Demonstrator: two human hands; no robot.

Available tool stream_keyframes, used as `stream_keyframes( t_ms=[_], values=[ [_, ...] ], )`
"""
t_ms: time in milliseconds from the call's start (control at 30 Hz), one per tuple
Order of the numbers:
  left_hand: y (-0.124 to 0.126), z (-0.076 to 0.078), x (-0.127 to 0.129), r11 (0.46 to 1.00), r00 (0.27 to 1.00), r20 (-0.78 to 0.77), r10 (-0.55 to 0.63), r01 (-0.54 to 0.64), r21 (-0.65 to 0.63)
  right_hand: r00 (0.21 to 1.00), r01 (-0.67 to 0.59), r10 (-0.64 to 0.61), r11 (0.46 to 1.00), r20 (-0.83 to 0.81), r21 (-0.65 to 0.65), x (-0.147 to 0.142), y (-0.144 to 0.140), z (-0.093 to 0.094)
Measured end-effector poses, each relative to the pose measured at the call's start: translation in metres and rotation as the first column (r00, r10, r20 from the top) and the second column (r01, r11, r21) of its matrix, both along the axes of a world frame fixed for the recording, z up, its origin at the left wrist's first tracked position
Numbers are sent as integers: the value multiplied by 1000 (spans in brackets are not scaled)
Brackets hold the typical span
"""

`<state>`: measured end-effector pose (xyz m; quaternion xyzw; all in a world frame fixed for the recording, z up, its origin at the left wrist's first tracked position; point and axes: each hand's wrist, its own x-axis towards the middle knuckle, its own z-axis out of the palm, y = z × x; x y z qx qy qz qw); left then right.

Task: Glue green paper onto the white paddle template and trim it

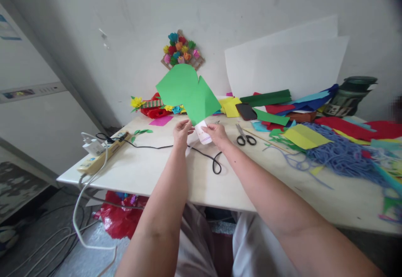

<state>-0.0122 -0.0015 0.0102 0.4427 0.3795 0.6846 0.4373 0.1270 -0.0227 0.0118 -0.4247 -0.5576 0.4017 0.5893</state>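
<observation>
A large green paper sheet [191,91], with a rounded top and a notch cut in its edge, is held up above the table. At its lower corner, a small white paper piece [204,137] with faint printed marks lies against it. My left hand [182,134] pinches near the green sheet's bottom edge, its fingers curled. My right hand [216,134] grips the white piece, thumb on its face. To the right of that hand lie open scissors [245,137] with black handles. A black cable [207,155] runs across the table beneath my hands.
A power strip [103,155] with chargers sits at the table's left edge. Along the back and right are coloured papers [266,99], a dark phone [246,111], blue yarn [342,151] and a dark green jar [350,97]. Paper flowers [180,49] hang on the wall.
</observation>
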Motion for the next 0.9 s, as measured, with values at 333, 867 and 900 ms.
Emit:
stream_keyframes(
  t_ms=[333,867,900],
  values=[
    [3,0,-1,998,992,115,-58,60,-14,956,-136,101,985,-274,-110,0,4,-4],
    [-6,2,-1,994,994,-31,-106,107,19,669,351,-497,867,553,355,11,-4,8],
    [-8,2,0,989,989,-52,-141,142,26,589,355,-535,844,606,401,11,-7,9]
  ],
)
